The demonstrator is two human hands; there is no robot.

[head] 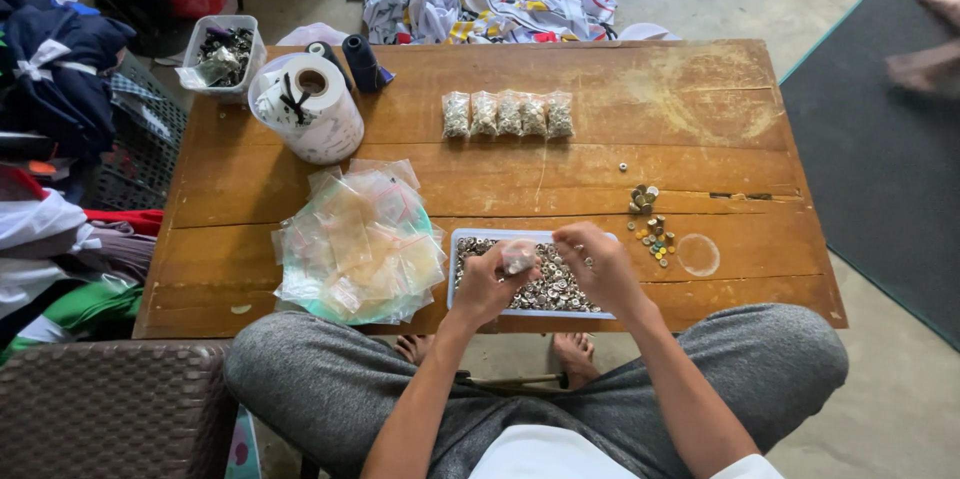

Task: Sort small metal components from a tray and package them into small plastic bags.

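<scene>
Bag is what I hold, a small clear one, pinched in my left hand just over the tray. My left fingers are closed on its lower part, so it stands up with its open end on top. My right hand is just beside it, on the right. Those fingers are bunched together near the bag's top, but I cannot tell if they hold anything. Both hands are right at the bag, my left one under it.

Shiny metal bits fill the tray, right below my hands. A heap of empty bags lies to the left. A few loose bits and a clear lid lie to the right. Farther off on the table sits a row of full bags. A big white roll and dark thread spools stand at the far left. Nothing stands between my hands.
</scene>
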